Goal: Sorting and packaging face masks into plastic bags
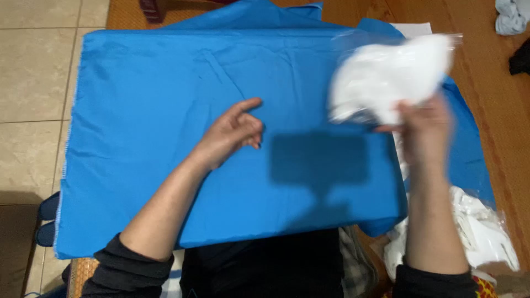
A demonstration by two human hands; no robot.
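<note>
A large blue cloth lies spread flat in front of me. My left hand rests above its middle, fingers loosely curled, index finger out, holding nothing. My right hand is raised over the cloth's right edge and grips a clear plastic bag with white fabric inside; the bag is blurred by motion.
More white pieces in clear plastic lie at the lower right on a wooden mat. Tiled floor is at the left. A white bundle and a dark item sit at the top right.
</note>
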